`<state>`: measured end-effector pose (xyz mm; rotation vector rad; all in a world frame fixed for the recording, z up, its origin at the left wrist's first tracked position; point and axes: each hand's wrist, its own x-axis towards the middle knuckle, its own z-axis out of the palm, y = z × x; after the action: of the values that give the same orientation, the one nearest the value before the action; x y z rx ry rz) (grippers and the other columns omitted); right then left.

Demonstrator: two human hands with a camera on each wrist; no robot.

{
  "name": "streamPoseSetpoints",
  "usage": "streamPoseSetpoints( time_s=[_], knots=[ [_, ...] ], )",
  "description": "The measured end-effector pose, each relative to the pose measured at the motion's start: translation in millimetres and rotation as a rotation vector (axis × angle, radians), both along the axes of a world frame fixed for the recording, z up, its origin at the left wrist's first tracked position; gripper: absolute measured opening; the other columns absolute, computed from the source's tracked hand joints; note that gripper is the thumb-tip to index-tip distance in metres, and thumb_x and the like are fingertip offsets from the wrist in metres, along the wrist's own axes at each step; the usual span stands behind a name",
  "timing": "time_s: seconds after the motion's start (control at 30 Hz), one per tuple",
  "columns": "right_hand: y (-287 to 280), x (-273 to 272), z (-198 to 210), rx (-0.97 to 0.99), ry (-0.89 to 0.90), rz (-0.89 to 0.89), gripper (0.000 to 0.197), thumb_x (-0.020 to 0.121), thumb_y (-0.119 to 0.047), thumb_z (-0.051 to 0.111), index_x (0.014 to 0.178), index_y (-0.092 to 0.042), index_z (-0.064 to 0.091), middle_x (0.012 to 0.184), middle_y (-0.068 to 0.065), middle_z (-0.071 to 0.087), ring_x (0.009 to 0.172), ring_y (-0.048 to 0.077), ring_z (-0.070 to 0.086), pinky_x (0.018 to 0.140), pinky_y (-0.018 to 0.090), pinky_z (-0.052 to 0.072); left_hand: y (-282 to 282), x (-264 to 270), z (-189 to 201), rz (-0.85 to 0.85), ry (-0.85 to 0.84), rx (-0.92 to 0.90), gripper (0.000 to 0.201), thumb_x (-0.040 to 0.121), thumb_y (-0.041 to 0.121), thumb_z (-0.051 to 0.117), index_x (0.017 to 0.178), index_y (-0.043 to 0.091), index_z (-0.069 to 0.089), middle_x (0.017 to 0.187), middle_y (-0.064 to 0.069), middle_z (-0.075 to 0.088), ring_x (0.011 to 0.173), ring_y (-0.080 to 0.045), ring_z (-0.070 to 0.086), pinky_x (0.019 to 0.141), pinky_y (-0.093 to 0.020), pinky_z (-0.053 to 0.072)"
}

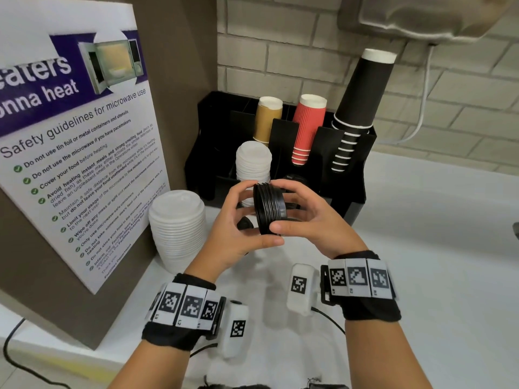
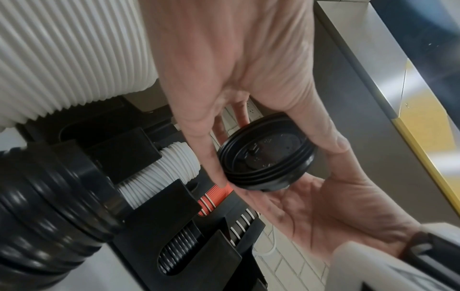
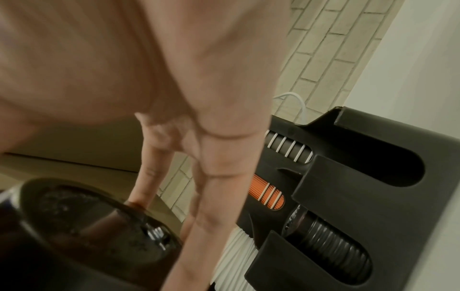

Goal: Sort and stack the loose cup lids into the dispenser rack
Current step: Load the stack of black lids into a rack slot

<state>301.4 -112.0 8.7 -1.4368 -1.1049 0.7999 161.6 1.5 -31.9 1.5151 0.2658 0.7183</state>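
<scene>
A short stack of black lids (image 1: 270,196) stands on edge in the air in front of the black dispenser rack (image 1: 351,192). My left hand (image 1: 259,217) grips its left side, thumb under and fingers over. My right hand (image 1: 282,205) grips the right side the same way. In the left wrist view the black lids (image 2: 266,155) sit between my left thumb and fingers, with the right palm (image 2: 311,212) below. The rack holds a white lid stack (image 1: 252,161) and black lids (image 2: 179,248) in its front slots. The right wrist view shows the held lids (image 3: 87,222) blurred.
A tall loose stack of white lids (image 1: 178,228) stands on the white counter, left of my hands. Another black lid stack (image 2: 42,216) lies near the rack. Gold (image 1: 266,119), red (image 1: 307,127) and black cups (image 1: 356,108) fill the rack's back. A safety poster (image 1: 70,136) stands left.
</scene>
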Motion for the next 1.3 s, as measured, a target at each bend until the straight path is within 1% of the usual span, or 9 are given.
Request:
streamPoseSetpoints(
  time_s=[0.1,0.27,0.43,0.6,0.73,0.8,0.9,1.1,1.3],
  knots=[
    [2,0,1,-0.008,-0.044,-0.015,0.072,0.060,-0.032,0.087,0.125,-0.039,0.056,0.121,-0.003,0.062,0.110,0.014,0.063,0.097,0.038,0.051,0,1,1,0.006,0.002,0.003,0.096,0.053,0.014,0.089,0.135,0.032,0.042,0.131,0.009,0.050,0.116,-0.009,0.057,0.080,-0.030,0.057],
    [4,-3,1,0.006,-0.096,-0.053,0.066,0.062,-0.028,0.087,0.120,-0.040,0.056,0.112,-0.012,0.064,0.101,0.003,0.064,0.083,0.020,0.053,-1,3,2,0.005,-0.012,0.001,0.100,0.051,0.015,0.092,0.135,0.031,0.042,0.133,0.006,0.049,0.118,-0.013,0.056,0.082,-0.031,0.057],
    [9,6,3,0.048,-0.100,-0.095,0.066,0.065,-0.023,0.086,0.121,-0.036,0.055,0.116,-0.003,0.061,0.102,0.010,0.064,0.082,0.027,0.056,6,0,6,0.000,0.021,0.035,0.091,0.056,0.027,0.086,0.132,0.046,0.040,0.141,0.009,0.043,0.126,-0.010,0.050,0.102,-0.038,0.047],
    [27,60,25,0.170,-0.234,-0.418,0.069,0.067,-0.023,0.086,0.125,-0.033,0.050,0.118,-0.007,0.059,0.103,0.007,0.063,0.078,0.017,0.053,23,-11,17,0.220,-0.007,0.061,0.050,0.072,0.039,0.074,0.118,0.042,0.053,0.122,0.010,0.056,0.104,-0.006,0.063,0.080,-0.012,0.049],
    [53,103,26,-0.051,-0.528,-0.396,0.073,0.069,-0.022,0.085,0.131,-0.022,0.045,0.126,0.008,0.052,0.109,0.019,0.057,0.088,0.021,0.048,32,-20,17,0.286,-0.031,0.099,0.032,0.087,0.017,0.069,0.111,0.035,0.059,0.111,0.007,0.061,0.088,0.002,0.064,0.078,-0.015,0.051],
    [65,114,20,-0.250,-0.701,-0.326,0.077,0.068,-0.024,0.085,0.133,-0.022,0.044,0.126,0.012,0.046,0.113,0.026,0.053,0.097,0.030,0.044,33,-22,17,0.282,-0.044,0.089,0.031,0.086,0.016,0.071,0.110,0.033,0.060,0.109,0.006,0.061,0.086,0.000,0.064,0.079,-0.019,0.053],
    [77,118,6,-0.472,-0.909,-0.230,0.084,0.068,-0.026,0.084,0.139,-0.023,0.040,0.131,0.013,0.039,0.118,0.031,0.048,0.094,0.028,0.037,34,-24,16,0.266,-0.052,0.066,0.030,0.084,0.016,0.069,0.108,0.032,0.062,0.107,0.005,0.062,0.084,-0.001,0.064,0.078,-0.020,0.053],
    [93,113,-5,-0.658,-1.092,-0.156,0.093,0.067,-0.027,0.084,0.146,-0.025,0.034,0.145,0.014,0.030,0.127,0.034,0.042,0.103,0.044,0.044,35,-26,16,0.275,-0.039,0.053,0.029,0.081,0.020,0.069,0.105,0.034,0.064,0.104,0.008,0.063,0.084,-0.005,0.064,0.079,-0.022,0.053],
    [94,110,-11,-0.709,-1.156,-0.148,0.096,0.069,-0.030,0.082,0.149,-0.027,0.028,0.145,0.015,0.030,0.128,0.034,0.041,0.102,0.046,0.044,36,-27,15,0.281,-0.026,0.045,0.028,0.077,0.027,0.068,0.101,0.041,0.065,0.100,0.015,0.064,0.083,-0.005,0.064,0.078,-0.021,0.053]
  ],
)
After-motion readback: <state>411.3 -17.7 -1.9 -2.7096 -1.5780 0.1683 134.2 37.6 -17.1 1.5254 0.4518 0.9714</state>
